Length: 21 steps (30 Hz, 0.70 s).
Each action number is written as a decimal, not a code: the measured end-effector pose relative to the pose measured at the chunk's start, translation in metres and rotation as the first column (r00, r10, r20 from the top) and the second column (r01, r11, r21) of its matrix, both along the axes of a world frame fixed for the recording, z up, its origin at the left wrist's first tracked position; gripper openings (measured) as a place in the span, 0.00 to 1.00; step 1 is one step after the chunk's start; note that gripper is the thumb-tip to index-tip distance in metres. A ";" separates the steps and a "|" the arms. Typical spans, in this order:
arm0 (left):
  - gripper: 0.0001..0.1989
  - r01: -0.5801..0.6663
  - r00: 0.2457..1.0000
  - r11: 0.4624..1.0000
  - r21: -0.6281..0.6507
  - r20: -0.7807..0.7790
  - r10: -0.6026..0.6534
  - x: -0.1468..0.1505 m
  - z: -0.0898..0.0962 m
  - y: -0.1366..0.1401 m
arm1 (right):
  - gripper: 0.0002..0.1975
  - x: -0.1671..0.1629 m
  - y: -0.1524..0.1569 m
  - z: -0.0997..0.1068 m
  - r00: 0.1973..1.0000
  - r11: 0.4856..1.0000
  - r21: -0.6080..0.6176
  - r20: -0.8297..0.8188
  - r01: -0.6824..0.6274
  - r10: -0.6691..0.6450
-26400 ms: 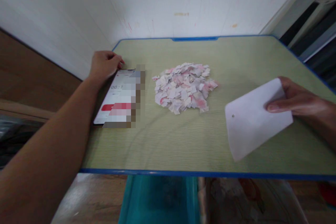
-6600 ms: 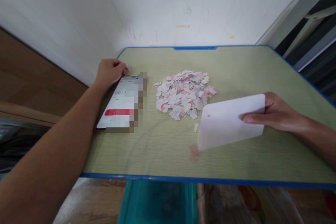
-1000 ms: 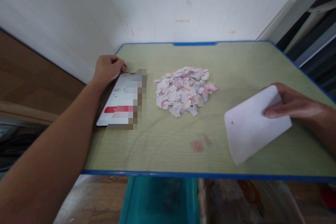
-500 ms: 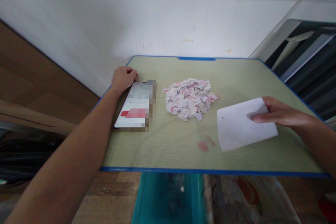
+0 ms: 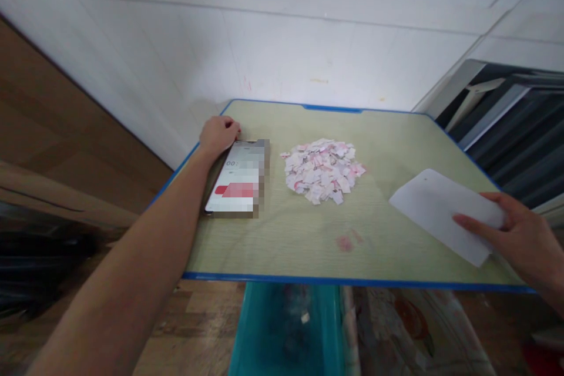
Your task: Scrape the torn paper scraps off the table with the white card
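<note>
My right hand grips a thin white board by its right end, thumb on top. The board has rounded corners and a small hole near its far left corner, and is held tilted over the right part of the table. My left hand rests at the table's left side with its fingers curled, just beyond the top end of a phone. Nothing shows inside those fingers. Between my hands lies a heap of small torn paper scraps, white and pink.
The pale green folding table has a blue rim and stands against a white wall. Reddish smudges mark its near part. Below the front edge is a teal bin. Dark folded frames lean at the right.
My right hand has moved right and toward me, turning the white board so its near end swings right. My left hand stays by the phone. The whole view has shifted slightly.
</note>
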<state>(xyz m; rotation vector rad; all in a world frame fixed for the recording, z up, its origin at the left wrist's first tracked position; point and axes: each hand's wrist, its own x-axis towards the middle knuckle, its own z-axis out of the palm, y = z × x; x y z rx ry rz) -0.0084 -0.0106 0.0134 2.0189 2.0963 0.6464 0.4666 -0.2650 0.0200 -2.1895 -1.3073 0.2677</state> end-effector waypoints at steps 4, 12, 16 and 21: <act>0.19 0.003 1.000 1.000 0.004 0.005 -0.003 -0.001 0.000 0.000 | 0.18 -0.047 0.001 0.004 0.988 0.987 0.056 0.022 -0.151 0.150; 0.18 -0.030 0.998 1.000 0.001 0.048 0.030 0.000 -0.001 -0.001 | 0.16 -0.145 0.021 0.002 0.821 0.849 0.005 -0.249 -0.529 0.513; 0.19 -0.053 0.997 0.998 -0.027 0.046 0.054 0.002 0.001 -0.003 | 0.17 -0.168 0.029 0.004 0.741 0.774 -0.022 -0.306 -0.633 0.597; 0.18 -0.059 0.998 0.997 -0.058 0.018 0.061 0.004 0.003 -0.006 | 0.17 -0.178 0.035 0.006 0.673 0.716 0.009 -0.331 -0.698 0.661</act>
